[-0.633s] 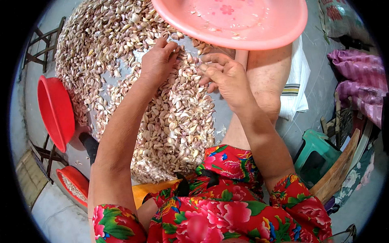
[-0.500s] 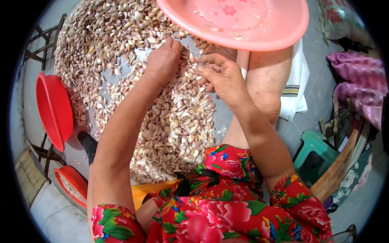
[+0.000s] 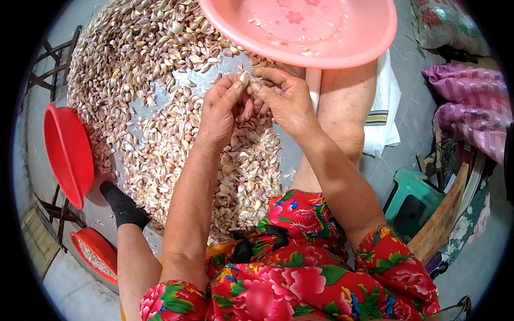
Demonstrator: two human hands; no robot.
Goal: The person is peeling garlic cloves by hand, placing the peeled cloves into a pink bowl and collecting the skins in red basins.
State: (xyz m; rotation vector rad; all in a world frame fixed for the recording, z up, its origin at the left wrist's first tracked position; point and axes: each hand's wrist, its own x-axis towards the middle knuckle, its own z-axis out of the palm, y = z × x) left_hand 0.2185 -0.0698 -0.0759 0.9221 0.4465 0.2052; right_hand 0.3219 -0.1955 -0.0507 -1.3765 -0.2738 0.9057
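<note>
A small pale garlic clove (image 3: 244, 78) is pinched in the fingertips of my left hand (image 3: 220, 109), its thumb lying along it. My right hand (image 3: 292, 104) meets it from the other side, thumb and forefinger closed in at the clove; its remaining fingers curl underneath, partly hidden. Both hands are just above a wide spread of unpeeled garlic cloves (image 3: 171, 128), whitish and purple-tinged. Beyond the hands, a pink plastic basin (image 3: 342, 51) with flower prints rests over my right leg. Bits of pale skin or clove lie in it.
To the left lean a red basin (image 3: 68, 155) and a smaller red container (image 3: 96, 254) of pale pieces, near dark metal legs (image 3: 53, 64). On the right are a green plastic stool (image 3: 412, 203), a wooden board (image 3: 444, 219), a purple striped sack (image 3: 471, 107) and another sack (image 3: 450, 27).
My left hand has drawn back from the pile with a garlic clove. My right hand has moved left and closed in, so both hands now meet. My left foot shows more fully.
</note>
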